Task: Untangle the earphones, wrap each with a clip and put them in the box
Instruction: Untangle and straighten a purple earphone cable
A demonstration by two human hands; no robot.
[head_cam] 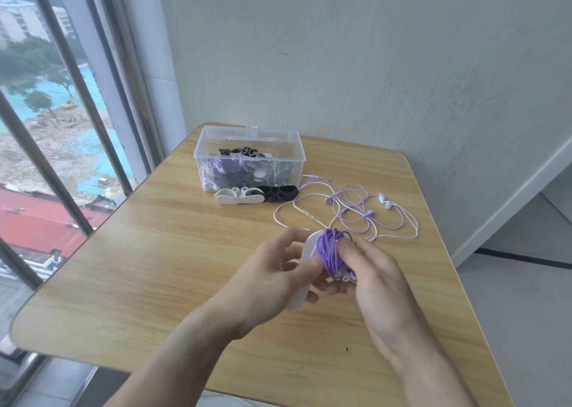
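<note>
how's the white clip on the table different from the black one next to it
The white clip is pale; the black clip is dark. The white clip lies left and slightly nearer the person; the black clip lies right, closer to the loose earphones. Both lie flat on the table, unused, in front of the box, looking alike in shape and touching end to end.

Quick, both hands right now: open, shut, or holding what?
Left hand: holds the white clip, thumb and fingers pinching it.
Right hand: fingers curled round the purple earphone cord wound on that clip.
</note>
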